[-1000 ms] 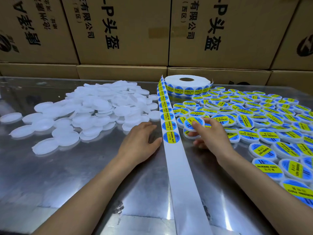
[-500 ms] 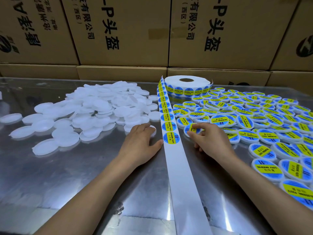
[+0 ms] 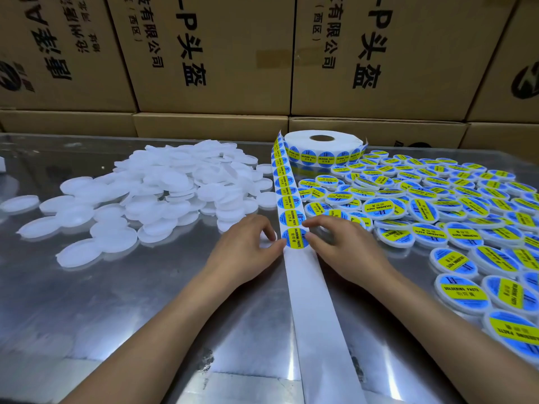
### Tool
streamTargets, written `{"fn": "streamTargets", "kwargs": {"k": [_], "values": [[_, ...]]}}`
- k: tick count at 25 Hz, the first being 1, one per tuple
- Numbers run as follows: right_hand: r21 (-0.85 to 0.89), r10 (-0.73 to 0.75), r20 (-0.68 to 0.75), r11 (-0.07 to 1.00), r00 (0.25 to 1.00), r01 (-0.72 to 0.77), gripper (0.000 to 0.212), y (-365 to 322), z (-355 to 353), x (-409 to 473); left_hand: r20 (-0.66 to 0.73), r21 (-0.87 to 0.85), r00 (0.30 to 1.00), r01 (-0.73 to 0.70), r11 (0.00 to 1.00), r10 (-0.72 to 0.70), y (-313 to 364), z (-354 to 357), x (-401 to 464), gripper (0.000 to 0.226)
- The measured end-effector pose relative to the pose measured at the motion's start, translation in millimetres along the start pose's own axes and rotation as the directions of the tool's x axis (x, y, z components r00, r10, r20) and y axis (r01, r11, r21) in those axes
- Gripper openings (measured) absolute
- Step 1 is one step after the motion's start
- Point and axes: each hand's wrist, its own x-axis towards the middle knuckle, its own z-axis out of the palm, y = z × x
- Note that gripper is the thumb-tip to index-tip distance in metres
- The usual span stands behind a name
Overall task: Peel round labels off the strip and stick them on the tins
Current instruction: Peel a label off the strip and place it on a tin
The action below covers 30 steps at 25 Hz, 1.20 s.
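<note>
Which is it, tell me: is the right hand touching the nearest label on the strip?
Touching: the head view shows the right hand's fingertips on the nearest label's right edge.

left hand (image 3: 248, 252) | right hand (image 3: 344, 246) | both flank nearest label (image 3: 295, 238) on strip (image 3: 312, 301)

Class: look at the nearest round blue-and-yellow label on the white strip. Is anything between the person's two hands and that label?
Nothing visible. The left hand and the right hand flank the nearest round blue-and-yellow label on the white backing strip, fingertips at its edges. A plain white tin sits under the left fingers.
</note>
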Motion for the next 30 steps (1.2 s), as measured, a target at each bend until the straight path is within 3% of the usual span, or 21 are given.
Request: {"fn": "streamTargets", "kwargs": {"k": [3, 5, 10, 15, 20, 24, 30], "values": [[-0.024, -0.096, 0.102, 0.995, 0.99, 0.098, 0.034, 1, 6, 0, 0.013, -0.023, 1.0, 0.001, 1.0, -0.001, 1, 1, 0, 0.021], [0.01, -0.101, 0.089, 0.995, 0.991, 0.1, 0.033, 2, 6, 1, 0.037, -0.035, 0.999, -0.036, 0.999, 0.038, 2, 2, 0, 0.026], [0.017, -0.123, 0.091, 0.992, 0.988, 0.122, 0.037, 9, 9, 1, 0.135, -0.038, 0.976, -0.165, 0.986, 0.168, 5, 5, -1, 0.063], [0.021, -0.09, 0.159, 0.996, 0.983, 0.087, 0.049, 11, 11, 5, 0.18, -0.033, 0.969, -0.166, 0.986, 0.169, 2, 6, 0, 0.064], [0.051, -0.081, 0.115, 0.996, 0.99, 0.075, 0.043, 9, 12, 5, 0.198, 0.012, 0.966, -0.171, 0.985, 0.165, 0, 7, 2, 0.057], [0.067, -0.115, 0.054, 0.991, 0.992, 0.112, 0.027, 6, 12, 4, 0.222, 0.042, 0.963, -0.169, 0.985, 0.156, -1, 8, 5, 0.055], [0.051, -0.166, 0.047, 0.985, 0.985, 0.164, 0.014, 3, 11, 2, 0.283, 0.087, 0.949, -0.172, 0.981, 0.141, -3, 7, 3, 0.064]]}}
